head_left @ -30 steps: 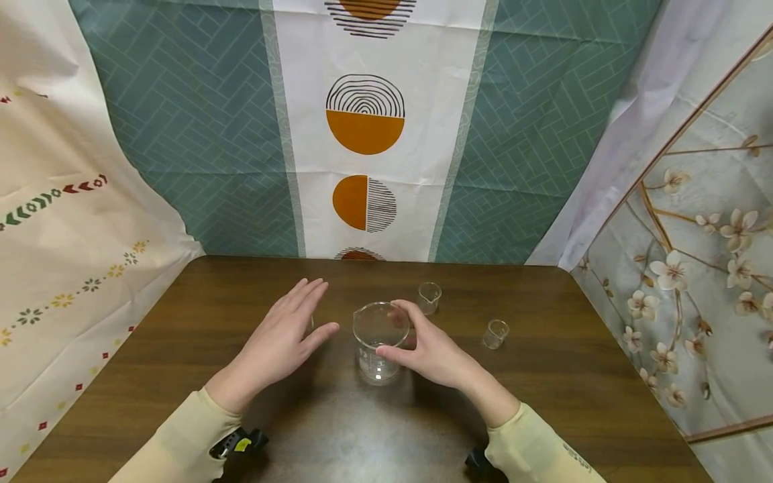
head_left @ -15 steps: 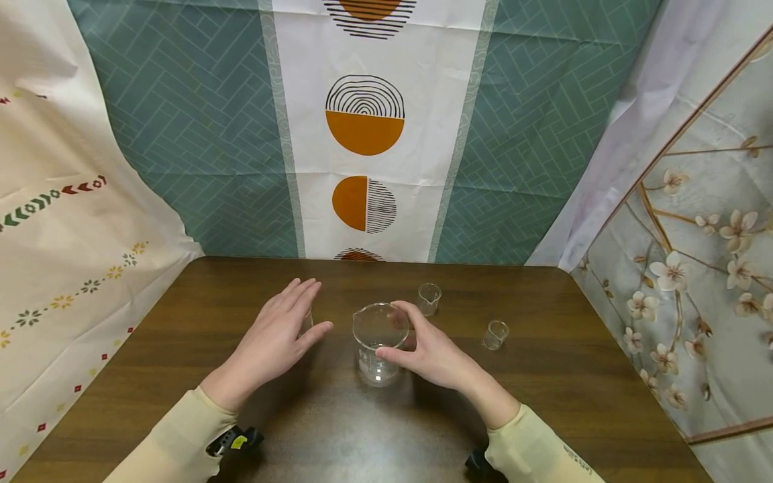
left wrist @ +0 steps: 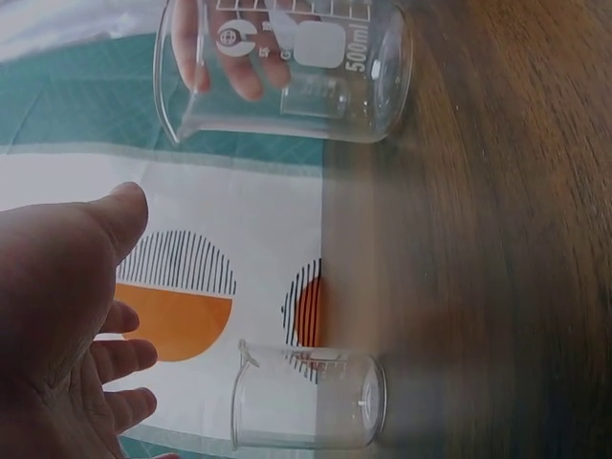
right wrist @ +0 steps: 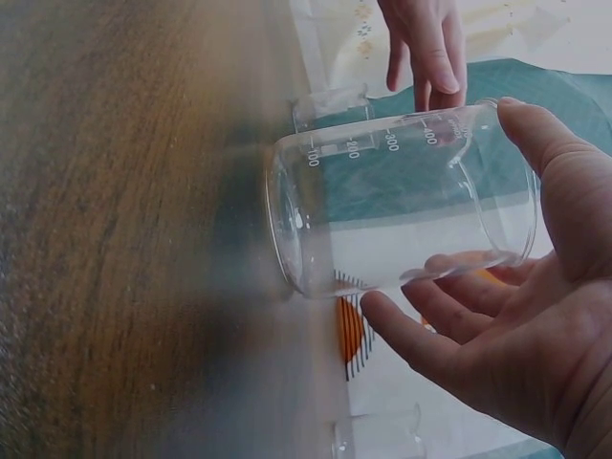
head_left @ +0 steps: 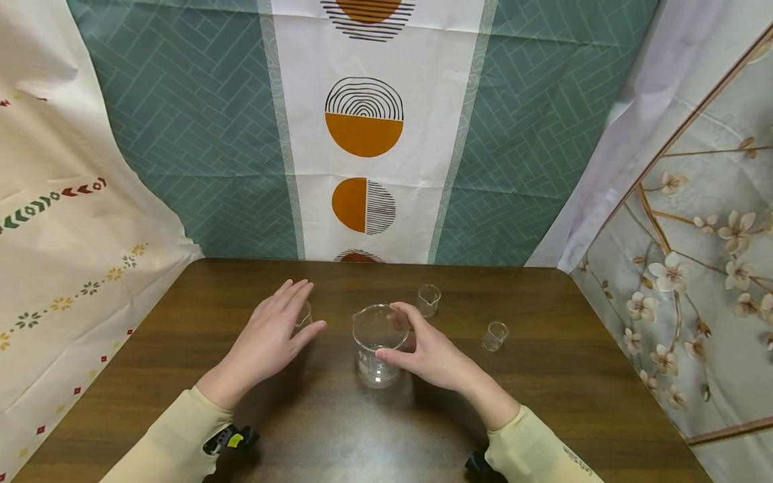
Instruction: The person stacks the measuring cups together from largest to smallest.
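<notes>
A large clear glass beaker [head_left: 376, 332], marked 500ml in the left wrist view, stands upright at the middle of the table. My right hand [head_left: 436, 352] grips it from the right, thumb by the near rim and fingers round the far side. In the right wrist view the beaker [right wrist: 397, 206] shows nothing inside. To its left, my left hand [head_left: 262, 339] hovers with fingers straight and thumb spread, holding nothing. Just past that hand stands a smaller glass beaker [head_left: 305, 315], partly hidden by it in the head view. The left wrist view shows this smaller beaker [left wrist: 306, 406] whole, apart from the fingers.
Two more small glass beakers stand on the right half of the brown wooden table [head_left: 574, 376]: one [head_left: 429, 300] behind the right hand, the other [head_left: 495, 336] farther right. A patterned cloth [head_left: 365, 161] hangs along the back edge, with other cloths at both sides.
My left hand has drifted a little left, away from the large beaker, and more of the smaller beaker shows past it. The right hand keeps its grip in the same place.
</notes>
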`<action>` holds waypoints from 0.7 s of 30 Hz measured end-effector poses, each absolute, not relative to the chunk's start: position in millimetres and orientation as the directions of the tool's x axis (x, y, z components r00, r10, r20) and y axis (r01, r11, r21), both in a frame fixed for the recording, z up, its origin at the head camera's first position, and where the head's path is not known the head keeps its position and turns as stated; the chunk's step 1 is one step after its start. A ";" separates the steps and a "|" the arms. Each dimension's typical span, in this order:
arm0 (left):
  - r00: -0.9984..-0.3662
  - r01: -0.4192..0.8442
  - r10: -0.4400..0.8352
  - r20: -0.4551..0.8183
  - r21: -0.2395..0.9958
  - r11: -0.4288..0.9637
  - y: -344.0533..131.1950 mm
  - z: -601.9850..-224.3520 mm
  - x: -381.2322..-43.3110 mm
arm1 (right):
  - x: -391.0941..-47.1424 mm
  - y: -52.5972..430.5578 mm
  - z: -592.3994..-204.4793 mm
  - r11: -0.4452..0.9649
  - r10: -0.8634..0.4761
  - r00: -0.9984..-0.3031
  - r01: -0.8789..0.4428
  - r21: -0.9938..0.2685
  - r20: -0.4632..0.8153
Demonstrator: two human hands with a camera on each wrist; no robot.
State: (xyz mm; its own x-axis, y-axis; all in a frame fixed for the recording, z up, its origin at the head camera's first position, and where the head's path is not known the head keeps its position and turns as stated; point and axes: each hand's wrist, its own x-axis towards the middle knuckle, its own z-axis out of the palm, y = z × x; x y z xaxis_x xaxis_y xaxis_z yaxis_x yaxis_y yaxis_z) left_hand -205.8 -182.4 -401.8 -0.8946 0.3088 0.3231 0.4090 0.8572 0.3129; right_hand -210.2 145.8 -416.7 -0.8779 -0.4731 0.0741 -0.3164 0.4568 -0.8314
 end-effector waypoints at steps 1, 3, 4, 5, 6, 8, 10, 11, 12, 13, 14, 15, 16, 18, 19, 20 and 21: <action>-0.897 0.405 0.306 0.319 0.315 0.859 -183.2 -402.1 -206.2 | -210.3 145.9 -416.7 0.454 -0.475 -0.877 -0.318 -0.833 0.075; -0.900 0.400 0.303 0.314 0.320 0.859 -184.8 -402.8 -207.0 | -210.3 146.1 -416.5 0.449 -0.480 -0.874 -0.321 -0.834 0.078; -0.901 0.399 0.301 0.312 0.321 0.859 -185.5 -403.2 -207.6 | -210.4 146.3 -416.7 0.446 -0.482 -0.872 -0.324 -0.834 0.081; -0.902 0.398 0.301 0.310 0.324 0.858 -186.1 -403.6 -208.1 | -210.3 146.3 -416.5 0.446 -0.482 -0.873 -0.324 -0.834 0.081; -0.903 0.396 0.299 0.309 0.327 0.858 -186.6 -403.9 -208.6 | -210.3 146.4 -416.2 0.447 -0.482 -0.872 -0.324 -0.834 0.081; -0.904 0.393 0.295 0.308 0.330 0.859 -187.8 -404.5 -209.1 | -210.3 146.2 -416.0 0.448 -0.482 -0.872 -0.326 -0.832 0.082; -0.907 0.387 0.290 0.304 0.336 0.859 -188.9 -404.8 -209.4 | -210.6 146.2 -416.3 0.449 -0.481 -0.873 -0.328 -0.831 0.085; -0.909 0.385 0.288 0.302 0.339 0.859 -189.5 -404.8 -209.4 | -210.7 146.3 -416.4 0.451 -0.479 -0.874 -0.328 -0.830 0.085; -0.910 0.382 0.286 0.299 0.343 0.858 -190.1 -404.9 -209.5 | -210.9 146.3 -416.7 0.451 -0.478 -0.874 -0.329 -0.830 0.086; -0.912 0.379 0.284 0.296 0.347 0.858 -190.8 -405.2 -209.5 | -210.8 146.4 -417.0 0.454 -0.476 -0.875 -0.328 -0.829 0.086; -0.914 0.376 0.281 0.293 0.349 0.858 -191.5 -405.5 -209.5 | -210.7 146.4 -417.1 0.456 -0.475 -0.876 -0.328 -0.828 0.086; -0.915 0.374 0.280 0.291 0.351 0.858 -192.2 -406.0 -209.7 | -210.7 146.5 -417.4 0.456 -0.475 -0.876 -0.328 -0.827 0.086; -0.916 0.372 0.278 0.289 0.353 0.858 -192.8 -406.5 -209.8 | -210.8 146.4 -417.7 0.456 -0.473 -0.877 -0.328 -0.827 0.086; -0.918 0.367 0.274 0.286 0.355 0.860 -194.3 -407.8 -210.1 | -210.7 146.3 -418.0 0.456 -0.473 -0.877 -0.326 -0.828 0.084; -0.919 0.364 0.272 0.285 0.355 0.861 -195.0 -408.3 -210.3 | -210.6 146.2 -418.0 0.458 -0.472 -0.878 -0.325 -0.828 0.083; -0.920 0.363 0.270 0.285 0.353 0.862 -195.7 -408.9 -210.7 | -210.5 146.2 -418.1 0.456 -0.473 -0.877 -0.325 -0.829 0.083; -0.920 0.361 0.269 0.285 0.352 0.863 -196.3 -409.3 -211.1 | -210.5 146.1 -418.1 0.455 -0.474 -0.877 -0.325 -0.829 0.083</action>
